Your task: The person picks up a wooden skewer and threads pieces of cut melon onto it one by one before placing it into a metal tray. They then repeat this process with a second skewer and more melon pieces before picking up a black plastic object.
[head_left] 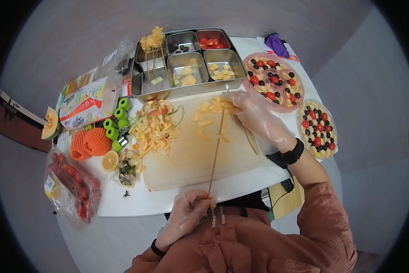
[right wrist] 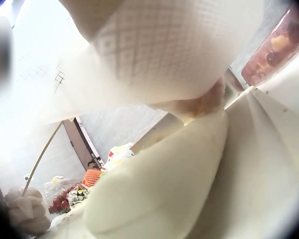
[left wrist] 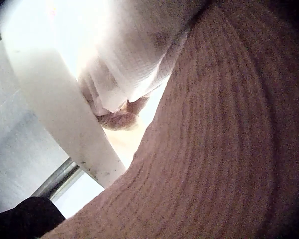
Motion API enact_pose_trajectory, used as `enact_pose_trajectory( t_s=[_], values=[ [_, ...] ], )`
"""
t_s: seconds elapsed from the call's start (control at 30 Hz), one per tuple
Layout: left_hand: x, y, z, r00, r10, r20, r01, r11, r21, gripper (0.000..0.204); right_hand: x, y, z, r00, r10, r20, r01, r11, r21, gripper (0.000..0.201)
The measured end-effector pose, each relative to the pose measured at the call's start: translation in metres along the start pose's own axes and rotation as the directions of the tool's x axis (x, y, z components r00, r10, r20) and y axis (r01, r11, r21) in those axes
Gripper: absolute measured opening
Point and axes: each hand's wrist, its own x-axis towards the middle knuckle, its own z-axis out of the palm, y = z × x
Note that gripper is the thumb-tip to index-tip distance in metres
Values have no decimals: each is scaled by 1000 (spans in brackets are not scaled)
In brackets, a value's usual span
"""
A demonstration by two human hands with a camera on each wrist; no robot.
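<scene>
My gloved left hand (head_left: 186,211) pinches the lower end of a long wooden skewer (head_left: 217,152) at the table's front edge. The skewer slopes away over the cutting board (head_left: 177,168). At its far end my gloved right hand (head_left: 261,120) pinches a small piece of yellow fruit, mostly hidden by the fingers; a yellowish bit shows at the fingertips (right wrist: 202,107) in the right wrist view. Cut yellow fruit pieces (head_left: 204,117) lie on the board beside the right hand. The left wrist view shows mainly a ribbed sleeve (left wrist: 214,129), with the left hand (left wrist: 119,112) partly behind it.
Behind the board stands a metal tray (head_left: 190,93) of containers with cut fruit and fruit-topped skewers (head_left: 153,43). Fruit platters (head_left: 300,107) sit at the right. Peels (head_left: 154,129), green rolls (head_left: 111,127), orange foam nets (head_left: 93,143) and packed red fruit (head_left: 74,184) lie left.
</scene>
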Motion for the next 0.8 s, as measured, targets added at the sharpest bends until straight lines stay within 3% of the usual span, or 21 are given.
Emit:
enact_pose_trajectory(
  t_s=[0.07,0.17,0.23,0.27,0.33,0.37,0.43,0.53,0.67,0.73,0.8],
  values=[
    [0,1,0,1000,5,1,-5,1000,6,11,0,1,-1,997,41,67,-41,999,-14,43],
    [1,6,1,1000,-2,-7,2,1000,12,7,-3,5,2,996,90,3,-90,996,9,38],
    [1,8,1,1000,-13,-19,14,1000,12,5,-4,3,1,979,202,-33,-192,962,192,30],
    [1,8,1,1000,-21,-19,22,1000,17,5,-5,4,2,979,201,-32,-191,963,193,30],
    [1,9,1,999,-30,-21,31,999,21,5,-6,7,5,947,320,-14,-291,879,377,23],
    [1,10,2,999,-41,-23,41,999,5,5,-6,6,5,947,320,-13,-292,879,378,23],
    [1,10,2,998,-53,-24,53,999,-11,5,-5,2,0,870,477,123,-468,720,512,20],
    [1,10,2,999,-34,-18,34,999,0,6,-2,-10,-15,828,524,198,-538,645,542,18],
    [2,12,3,999,-40,-15,39,999,-24,7,-5,-6,-14,861,486,147,-449,595,666,17],
    [2,12,3,999,-49,-16,49,998,-37,7,-5,-12,-23,833,523,179,-425,399,813,16],
    [2,13,3,998,-59,-13,58,998,-13,8,-5,-14,-27,843,513,165,-401,394,827,16]
  ],
)
